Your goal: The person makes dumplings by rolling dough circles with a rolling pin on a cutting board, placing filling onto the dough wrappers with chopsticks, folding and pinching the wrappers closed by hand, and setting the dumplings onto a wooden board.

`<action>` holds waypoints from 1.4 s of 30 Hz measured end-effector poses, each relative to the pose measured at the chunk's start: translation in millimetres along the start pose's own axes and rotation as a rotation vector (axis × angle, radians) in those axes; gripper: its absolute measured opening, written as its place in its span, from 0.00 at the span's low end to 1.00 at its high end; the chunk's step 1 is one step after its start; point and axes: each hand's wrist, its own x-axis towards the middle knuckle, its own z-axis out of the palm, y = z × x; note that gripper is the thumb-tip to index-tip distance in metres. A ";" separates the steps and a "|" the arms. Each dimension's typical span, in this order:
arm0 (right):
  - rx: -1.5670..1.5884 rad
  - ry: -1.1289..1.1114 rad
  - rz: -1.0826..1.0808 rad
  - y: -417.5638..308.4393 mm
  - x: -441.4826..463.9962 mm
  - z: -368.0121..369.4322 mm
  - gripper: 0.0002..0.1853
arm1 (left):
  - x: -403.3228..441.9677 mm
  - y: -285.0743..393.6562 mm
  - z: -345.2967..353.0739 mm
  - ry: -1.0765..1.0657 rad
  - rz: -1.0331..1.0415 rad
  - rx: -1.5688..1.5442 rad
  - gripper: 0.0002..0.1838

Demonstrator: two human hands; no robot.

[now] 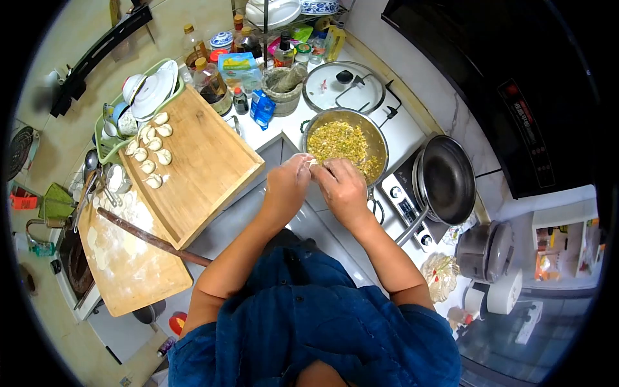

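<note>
Left hand [288,187] and right hand [342,188] together pinch 1 dough [312,163]; the filling [336,140] is beyond them, dumplings [164,157] lie to their left.

Small whitish dough pc [313,163] held up nr rim of round metal pan [381,146], mostly hidden, prob. part-folded. Chopped yellow-green filling [337,142] loose inside pan. Pale dumplings [155,144], folded shut, grouped along L side of wooden board [201,149].

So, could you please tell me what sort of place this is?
It looks like a home kitchen: there are a frying pan, several bottles, and dumplings on a wooden board.
</note>
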 end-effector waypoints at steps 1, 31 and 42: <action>0.028 0.003 0.024 -1.9 1.0 4.9 0.11 | -1.3 -2.6 -3.2 0.007 0.085 0.072 0.13; 0.494 -0.013 -0.223 -133.0 -18.9 63.3 0.07 | -112.7 -31.5 -71.9 0.095 -0.309 -1.643 0.44; 0.718 -0.201 -0.369 -226.2 -4.7 96.9 0.09 | -185.5 -58.5 -147.7 0.391 -0.193 -1.647 0.44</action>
